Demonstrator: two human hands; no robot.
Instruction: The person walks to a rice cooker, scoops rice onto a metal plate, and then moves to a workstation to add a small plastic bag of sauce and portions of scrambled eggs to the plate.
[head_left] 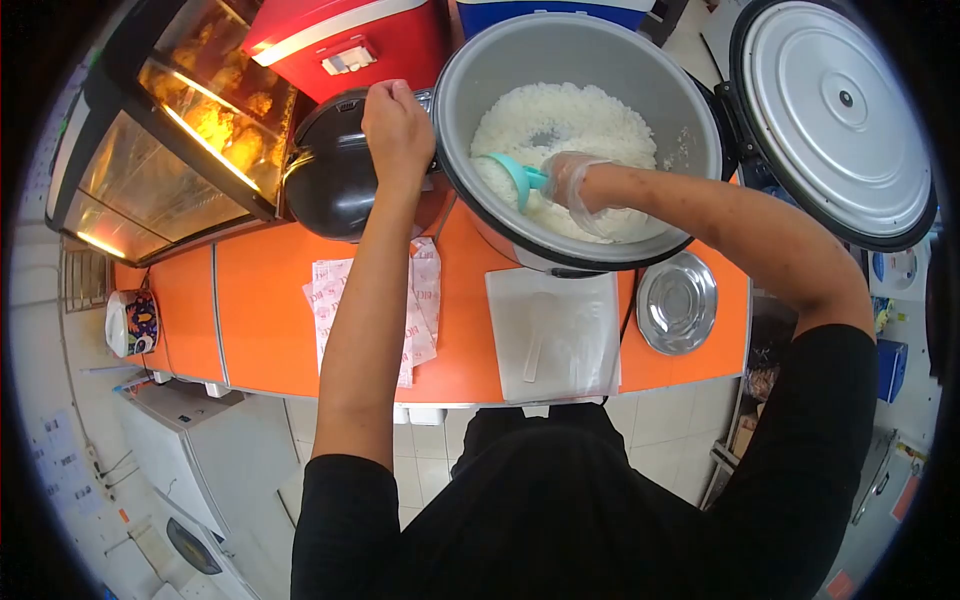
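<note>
A large rice cooker (pixel 452 165) stands tilted towards me, with white cooked rice (pixel 570 110) heaped inside. My right hand (pixel 578 186), in a clear plastic glove, reaches into the pot. It is closed round the handle of a turquoise rice scoop (pixel 516 178), whose head rests against the rice on the left. My left hand (pixel 397 130) is closed at the cooker's left side, where it grips the cooker by its edge; its fingertips are hidden. The cooker's silver lid (pixel 840 110) hangs open on the right.
A dark rounded container (pixel 330 190) sits left of the cooker, beside a lit glass food warmer (pixel 190 120). Printed paper wrappers (pixel 425 300), clear plastic sheets (pixel 550 330) and a metal bowl (pixel 677 303) lie on the orange counter (pixel 265 310). A red cool box (pixel 350 50) stands behind.
</note>
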